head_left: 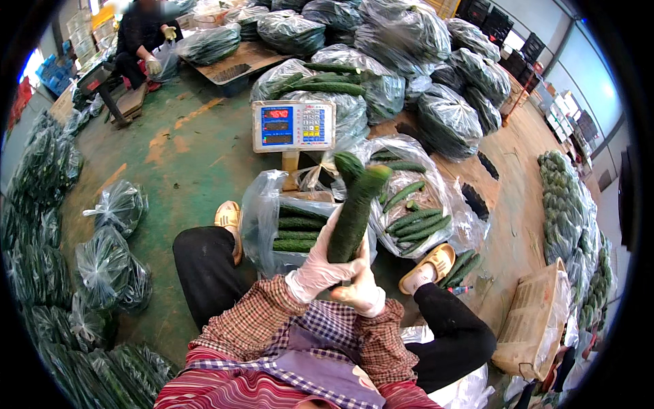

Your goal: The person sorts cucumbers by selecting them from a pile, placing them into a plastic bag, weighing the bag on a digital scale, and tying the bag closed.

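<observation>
Two dark green cucumbers [355, 217] stand upright in front of me; the nearer one hides most of the other. My left hand [319, 267], in a thin white glove, is closed around their lower part. Pressed in from the other side is my right hand [362, 290], gloved too, its fingers partly hidden behind the cucumbers. Just beyond my hands, a clear plastic bag [261, 204] stands open with cucumbers [298, 223] lying in rows. To its right, a wider open bag [436, 184] holds several loose cucumbers [421, 225].
A digital scale display [294, 126] rises behind the open bag. Full bags of cucumbers [402, 37] are heaped at the back, with more bags [109, 262] at left. A plastic crate [528, 320] sits at right. Another person [143, 37] works at the far left.
</observation>
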The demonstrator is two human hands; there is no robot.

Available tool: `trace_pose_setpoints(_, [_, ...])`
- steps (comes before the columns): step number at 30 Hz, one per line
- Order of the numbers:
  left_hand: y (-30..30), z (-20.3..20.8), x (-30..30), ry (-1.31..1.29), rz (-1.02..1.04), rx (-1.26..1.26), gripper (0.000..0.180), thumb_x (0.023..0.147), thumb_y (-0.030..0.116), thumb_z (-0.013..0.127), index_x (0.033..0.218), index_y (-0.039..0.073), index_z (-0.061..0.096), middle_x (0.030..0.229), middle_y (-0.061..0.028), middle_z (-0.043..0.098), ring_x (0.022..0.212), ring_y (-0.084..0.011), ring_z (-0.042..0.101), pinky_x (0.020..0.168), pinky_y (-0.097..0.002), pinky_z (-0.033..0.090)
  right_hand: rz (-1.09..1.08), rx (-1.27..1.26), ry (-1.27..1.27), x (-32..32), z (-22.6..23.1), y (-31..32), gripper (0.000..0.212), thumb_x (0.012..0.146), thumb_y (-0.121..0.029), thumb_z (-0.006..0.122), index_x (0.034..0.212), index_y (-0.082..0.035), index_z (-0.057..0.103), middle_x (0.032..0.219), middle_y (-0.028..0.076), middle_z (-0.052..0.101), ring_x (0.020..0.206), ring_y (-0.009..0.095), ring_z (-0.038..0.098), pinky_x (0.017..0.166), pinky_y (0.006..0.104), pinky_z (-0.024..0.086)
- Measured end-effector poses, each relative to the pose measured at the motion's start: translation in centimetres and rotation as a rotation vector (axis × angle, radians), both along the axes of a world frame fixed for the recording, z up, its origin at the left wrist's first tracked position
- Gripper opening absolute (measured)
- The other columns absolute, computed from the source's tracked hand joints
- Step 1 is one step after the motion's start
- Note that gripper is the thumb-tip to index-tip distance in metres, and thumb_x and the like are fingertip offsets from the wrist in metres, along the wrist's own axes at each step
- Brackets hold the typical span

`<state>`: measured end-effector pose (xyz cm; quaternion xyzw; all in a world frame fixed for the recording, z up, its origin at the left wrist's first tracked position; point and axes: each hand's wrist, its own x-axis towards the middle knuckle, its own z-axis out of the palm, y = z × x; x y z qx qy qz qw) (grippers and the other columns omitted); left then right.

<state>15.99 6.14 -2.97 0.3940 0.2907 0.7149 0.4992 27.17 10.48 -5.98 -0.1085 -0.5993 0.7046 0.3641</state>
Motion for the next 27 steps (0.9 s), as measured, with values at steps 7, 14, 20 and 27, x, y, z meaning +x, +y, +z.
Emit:
trace_pose_setpoints(7, [-0.2,0.5,-0.6,0.707,0.041,0.084,0.052,0.086,0.018,0.055,0.129,-0.001,0.034,0.134,-0.0169,0.033,0.126,-0.0256,0.03,0.104,-0.0355,0.02,-0.148,-0.299,0.083,1.2,0.1,-1.1,0.07,0.063,-0.021,0.078,0.122,-0.002,0.044,0.118,0.007,0.049,0.104,0.018,0.049,0.088,0.0326,0.04])
trace_pose_setpoints(14, [0.3,3.6,-8.6,1.468,1.226,-0.205,0.098,0.062,0.017,0.074,0.138,0.004,0.014,0.132,-0.0214,0.03,0.117,-0.0371,0.034,0.097,-0.0418,0.031,-0.163,-0.718,0.536,2.8,1.3,0.8,0.063,0.068,-0.015,0.068,0.123,0.002,0.04,0.111,0.016,0.054,0.106,0.03,0.051,0.096,0.0448,0.039])
trace_pose_setpoints(20, [-1.3,-0.9,-14.3,1.118,1.017,-0.619,0.017,0.074,0.017,0.057,0.083,0.002,0.057,0.062,-0.013,0.06,0.056,-0.0259,0.058,0.054,-0.0356,0.047,-0.228,-0.509,0.511,2.5,3.7,1.7,0.07,0.067,-0.02,0.068,0.126,0.0,0.036,0.117,0.017,0.05,0.111,0.032,0.048,0.097,0.0438,0.037])
trace_pose_setpoints(27, [-5.9,3.0,-14.4,-0.133,0.296,-0.5,0.022,0.078,0.006,0.049,0.098,-0.001,0.054,0.053,-0.0015,0.049,0.033,-0.0084,0.037,0.031,-0.02,0.031,-0.113,0.218,0.29,-3.7,6.4,4.9,0.073,0.065,-0.013,0.07,0.127,0.0,0.034,0.117,0.014,0.047,0.106,0.023,0.048,0.094,0.0353,0.037])
